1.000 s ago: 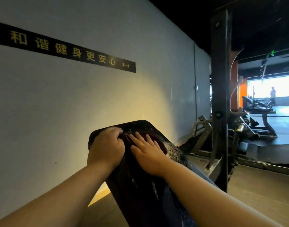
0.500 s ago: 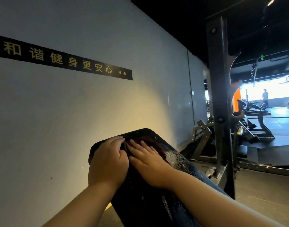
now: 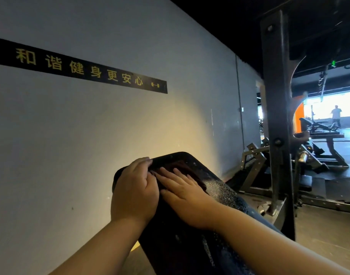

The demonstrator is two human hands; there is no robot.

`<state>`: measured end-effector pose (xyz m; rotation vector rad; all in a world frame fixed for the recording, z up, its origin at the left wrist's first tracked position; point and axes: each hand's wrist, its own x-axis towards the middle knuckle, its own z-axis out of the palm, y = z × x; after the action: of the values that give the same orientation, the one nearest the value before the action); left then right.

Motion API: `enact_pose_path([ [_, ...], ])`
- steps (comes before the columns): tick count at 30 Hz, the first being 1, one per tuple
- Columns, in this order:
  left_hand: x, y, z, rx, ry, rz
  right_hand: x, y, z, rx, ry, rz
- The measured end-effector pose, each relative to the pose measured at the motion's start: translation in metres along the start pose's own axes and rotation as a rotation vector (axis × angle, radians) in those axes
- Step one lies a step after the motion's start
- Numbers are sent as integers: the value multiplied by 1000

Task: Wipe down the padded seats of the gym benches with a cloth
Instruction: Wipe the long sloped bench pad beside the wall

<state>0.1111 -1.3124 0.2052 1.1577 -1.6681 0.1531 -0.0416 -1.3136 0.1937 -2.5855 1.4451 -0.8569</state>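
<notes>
Black padded bench seat [image 3: 219, 195] tilted, droplets on surface. Right hand [image 3: 182, 192] flat, fingers straight, pressing dark reddish cloth [image 3: 192, 173] near top end. Left hand [image 3: 134, 193] beside it, fingers curled over cloth edge. Grey wall [image 3: 90, 135] left, black steel upright [image 3: 277, 116] right.

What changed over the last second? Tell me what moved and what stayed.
Little changed. Both hands stay near the top of the black bench pad: the right hand still presses the dark red cloth flat, the left hand still holds the pad's edge. No new grip, no release. Only the camera view shifted slightly.
</notes>
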Motion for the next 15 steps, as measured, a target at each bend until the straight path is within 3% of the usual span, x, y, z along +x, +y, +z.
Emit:
enact_pose_path([
  [5,-1,-6,1,11,27,-4,-35,14,-5,30,-110,-75],
  [10,-1,-3,0,36,2,-14,4,9,2,-48,14,76],
  [15,0,2,-5,34,-21,-19,-13,9,2,-18,-22,11],
])
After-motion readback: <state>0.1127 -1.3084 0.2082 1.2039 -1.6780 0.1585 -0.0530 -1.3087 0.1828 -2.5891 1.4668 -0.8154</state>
